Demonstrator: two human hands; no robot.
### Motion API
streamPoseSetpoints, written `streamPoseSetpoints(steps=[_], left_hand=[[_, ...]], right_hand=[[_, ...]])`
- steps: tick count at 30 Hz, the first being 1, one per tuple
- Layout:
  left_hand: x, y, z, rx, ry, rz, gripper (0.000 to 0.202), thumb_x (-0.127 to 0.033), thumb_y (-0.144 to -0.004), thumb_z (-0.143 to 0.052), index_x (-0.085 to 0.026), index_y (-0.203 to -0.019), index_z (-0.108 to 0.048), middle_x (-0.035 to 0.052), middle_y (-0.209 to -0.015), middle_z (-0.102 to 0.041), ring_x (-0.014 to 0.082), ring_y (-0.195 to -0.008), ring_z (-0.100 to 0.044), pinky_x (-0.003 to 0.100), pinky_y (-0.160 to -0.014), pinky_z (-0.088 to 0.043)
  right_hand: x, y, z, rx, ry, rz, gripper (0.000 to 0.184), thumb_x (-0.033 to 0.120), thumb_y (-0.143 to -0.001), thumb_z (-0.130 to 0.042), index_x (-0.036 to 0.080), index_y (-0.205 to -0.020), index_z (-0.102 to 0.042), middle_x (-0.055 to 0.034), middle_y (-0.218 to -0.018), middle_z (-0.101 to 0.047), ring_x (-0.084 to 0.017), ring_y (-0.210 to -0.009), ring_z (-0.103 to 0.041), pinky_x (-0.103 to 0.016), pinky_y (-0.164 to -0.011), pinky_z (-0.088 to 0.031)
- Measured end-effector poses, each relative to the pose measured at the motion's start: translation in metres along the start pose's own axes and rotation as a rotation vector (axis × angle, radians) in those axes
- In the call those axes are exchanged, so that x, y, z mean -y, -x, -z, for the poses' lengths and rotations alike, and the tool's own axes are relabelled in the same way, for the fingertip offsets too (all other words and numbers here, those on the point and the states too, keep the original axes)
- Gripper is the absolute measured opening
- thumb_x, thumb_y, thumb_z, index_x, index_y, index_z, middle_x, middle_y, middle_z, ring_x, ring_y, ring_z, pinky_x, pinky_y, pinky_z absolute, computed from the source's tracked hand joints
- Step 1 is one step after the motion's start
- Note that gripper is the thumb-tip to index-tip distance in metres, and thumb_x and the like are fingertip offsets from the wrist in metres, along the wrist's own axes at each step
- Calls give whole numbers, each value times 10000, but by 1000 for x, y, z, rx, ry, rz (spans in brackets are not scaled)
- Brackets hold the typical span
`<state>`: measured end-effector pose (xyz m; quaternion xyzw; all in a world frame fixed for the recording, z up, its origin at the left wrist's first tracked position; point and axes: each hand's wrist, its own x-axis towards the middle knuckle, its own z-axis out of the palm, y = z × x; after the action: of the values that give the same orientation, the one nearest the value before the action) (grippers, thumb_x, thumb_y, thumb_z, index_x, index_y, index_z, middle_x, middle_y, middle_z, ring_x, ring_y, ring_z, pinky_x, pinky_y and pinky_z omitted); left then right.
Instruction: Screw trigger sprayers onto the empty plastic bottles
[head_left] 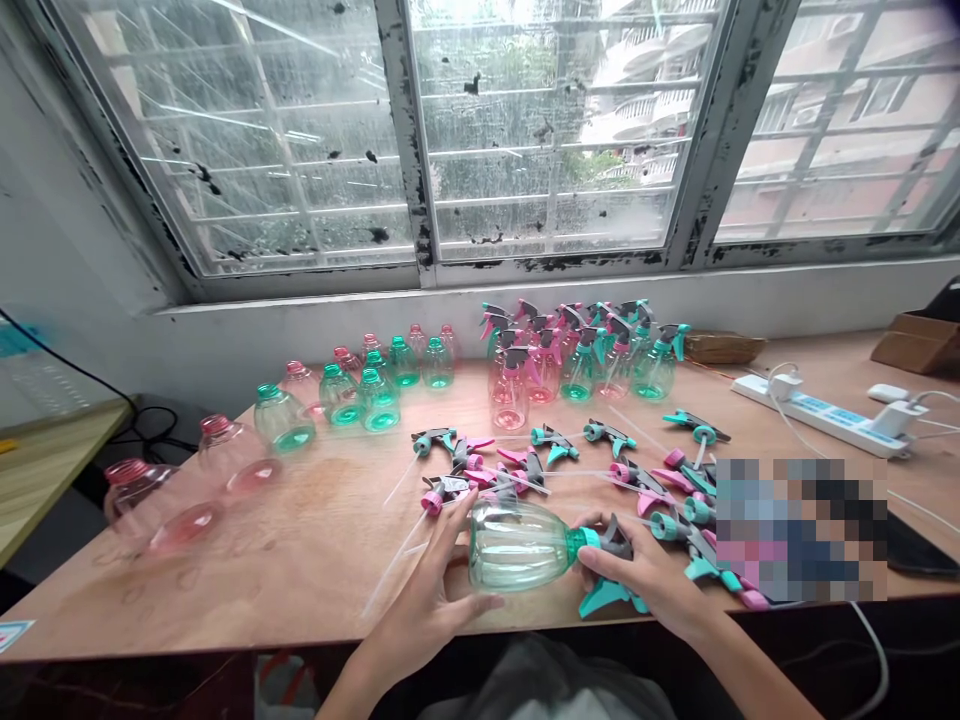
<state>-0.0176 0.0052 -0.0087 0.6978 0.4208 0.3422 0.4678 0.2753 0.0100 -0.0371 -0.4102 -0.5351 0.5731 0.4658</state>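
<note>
A clear green spray bottle [519,548] lies on its side in the air above the table's front edge, its base to the left. My left hand [431,580] cups that base, thumb below and fingers behind. My right hand [637,565] pinches the teal collar [583,545] where the grey and teal spray head meets the neck. The head's teal trigger [606,597] hangs down below my right hand. Just beyond both hands lie loose spray heads, pink [480,460] and teal [555,440], with thin clear tubes.
Bottles without heads, pink [236,455] and green [283,415], stand at the left. Several bottles with heads [510,390] are grouped at the back under the window. A white power strip [821,415] with cables lies at the right, near a cardboard box [915,345].
</note>
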Motion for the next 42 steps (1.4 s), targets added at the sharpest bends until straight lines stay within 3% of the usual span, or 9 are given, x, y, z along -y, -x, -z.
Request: streamPoseSetpoints(steps=[5, 9, 13, 16, 22, 27, 31, 35, 42], left_hand=[[0, 1, 1, -3, -25, 15, 943, -268, -859, -801, -404, -1621, -262, 41, -1748, -165, 369, -1502, -400, 465, -1206, -414], [-1, 1, 2, 9, -30, 20, 942, -247, -871, -784, -422, -1622, -242, 32, -1756, -140, 361, -1514, -391, 486, -1228, -383], [0, 1, 2, 11, -56, 26, 966, -266, -862, -795, -384, -1635, -227, 59, -1756, -162, 366, -1610, -145, 532, -1253, -328], [1, 1, 2, 11, -55, 26, 964, -270, -861, -794, -371, -1636, -230, 61, -1750, -189, 348, -1622, -84, 551, -1273, -276], [-1, 2, 2, 7, -60, 35, 942, -317, -872, -787, -357, -1637, -238, 47, -1746, -217, 350, -1620, -96, 525, -1276, -283], [-4, 1, 2, 27, -59, 42, 962, -296, -875, -780, -366, -1641, -202, 57, -1750, -196, 341, -1567, -300, 503, -1276, -285], [-5, 1, 2, 16, -71, 49, 950, -284, -872, -777, -354, -1637, -217, 55, -1750, -194, 341, -1568, -287, 502, -1286, -250], [-7, 2, 1, 26, -38, 39, 962, -287, -869, -776, -368, -1638, -203, 46, -1738, -228, 325, -1479, -435, 475, -1270, -293], [-11, 1, 1, 31, -28, 63, 991, -274, -868, -769, -383, -1646, -165, 26, -1716, -278, 299, -1445, -464, 434, -1247, -337]], right_hand=[[1, 0, 0, 2, 7, 5, 381, 488, -824, -826, 193, -998, -659, -3, -659, -763, -237, -631, -729, -343, -612, -582], [1, 0, -1, -11, 6, 7, 392, 493, -815, -835, 190, -992, -659, -12, -680, -767, -235, -628, -730, -346, -617, -581], [0, 0, -2, -11, 6, 6, 396, 511, -803, -841, 190, -960, -670, -12, -666, -752, -236, -617, -718, -345, -601, -575], [-1, 0, -1, -5, -13, 3, 389, 498, -805, -845, 189, -968, -674, -9, -661, -753, -231, -624, -712, -340, -610, -574], [-4, 0, 1, 2, -19, 18, 382, 474, -827, -840, 179, -998, -667, -7, -661, -758, -211, -617, -704, -308, -592, -548], [-3, -1, 1, -11, -31, 9, 382, 469, -824, -846, 180, -996, -666, -12, -683, -769, -214, -623, -718, -314, -605, -561], [-2, -1, 0, -5, -36, 12, 382, 466, -825, -848, 178, -998, -666, -13, -684, -770, -208, -621, -713, -307, -596, -559], [-2, 0, 1, -6, -31, 15, 371, 460, -839, -841, 177, -1004, -667, -10, -687, -771, -194, -629, -705, -291, -598, -560], [-3, -1, 1, -2, -33, 15, 366, 455, -836, -846, 181, -1005, -672, -6, -693, -773, -194, -637, -712, -290, -610, -559]])
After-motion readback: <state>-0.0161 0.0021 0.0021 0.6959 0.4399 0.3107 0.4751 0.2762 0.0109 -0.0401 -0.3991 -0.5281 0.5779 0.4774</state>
